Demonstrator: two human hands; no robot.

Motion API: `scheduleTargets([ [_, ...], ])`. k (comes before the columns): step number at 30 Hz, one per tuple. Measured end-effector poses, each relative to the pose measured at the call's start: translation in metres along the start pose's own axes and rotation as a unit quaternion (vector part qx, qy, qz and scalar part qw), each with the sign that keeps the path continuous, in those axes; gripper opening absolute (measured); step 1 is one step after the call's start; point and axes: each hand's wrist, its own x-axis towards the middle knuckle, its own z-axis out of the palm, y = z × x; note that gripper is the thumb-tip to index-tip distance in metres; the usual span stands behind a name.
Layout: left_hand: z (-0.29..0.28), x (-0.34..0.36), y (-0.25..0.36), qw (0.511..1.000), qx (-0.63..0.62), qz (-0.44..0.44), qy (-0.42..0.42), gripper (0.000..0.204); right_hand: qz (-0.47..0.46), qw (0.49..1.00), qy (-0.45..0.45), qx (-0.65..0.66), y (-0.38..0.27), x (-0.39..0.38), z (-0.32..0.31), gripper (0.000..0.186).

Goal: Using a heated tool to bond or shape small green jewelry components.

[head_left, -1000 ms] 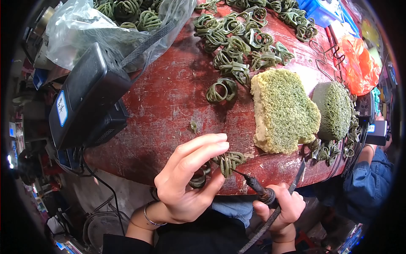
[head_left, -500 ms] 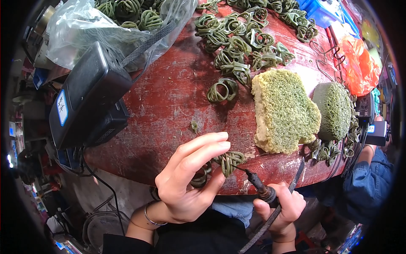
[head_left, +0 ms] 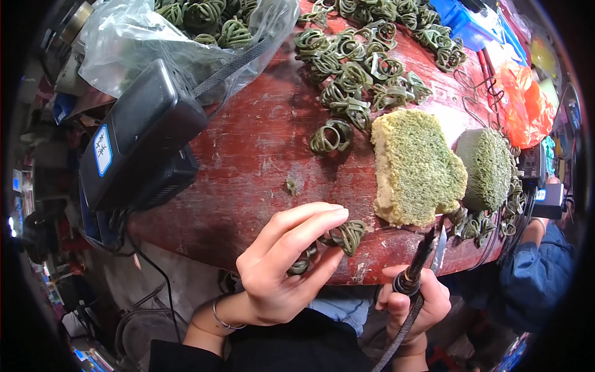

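Near the table's front edge, my left hand (head_left: 282,263) is closed around a small cluster of green ring-shaped pieces (head_left: 348,238), which sticks out between thumb and fingertips. More of the green pieces show inside the curled palm, partly hidden. To its right, my right hand (head_left: 418,304) grips a dark pen-shaped iron (head_left: 418,266) with a thin blackened tip pointing up. A narrow knife blade (head_left: 440,248) rises from the same hand. A grey textured strip (head_left: 403,333) runs down from that hand; I cannot tell which tool it belongs to.
Ahead of the hands lies a rough yellow-green foam block (head_left: 418,167), with a rounder green block (head_left: 486,170) beside it. Several green ring clusters (head_left: 353,77) cover the far table (head_left: 248,155). A black device (head_left: 142,130) and clear plastic bag (head_left: 124,43) stand left. Someone's blue sleeve (head_left: 539,279) is at right.
My right hand has drawn the iron's tip away from the green cluster and turned it upward, nearer the blade. My left hand still holds the cluster. The whole view has shifted slightly.
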Motion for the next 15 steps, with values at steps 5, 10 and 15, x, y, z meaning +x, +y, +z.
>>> scheduleTargets([
  [5,0.004,-0.004,0.008,1.0,-0.011,-0.01,0.004,0.045,-0.02,0.996,0.001,0.084,-0.024,0.013,0.016,0.046],
  [10,0.009,-0.008,0.01,0.998,-0.015,0.064,0.014,0.043,-0.057,0.998,0.018,0.028,-0.027,0.012,0.022,0.039],
  [15,0.007,-0.006,0.014,0.996,-0.078,0.028,-0.03,0.043,-0.038,0.996,0.072,0.022,-0.022,0.011,0.022,0.027],
])
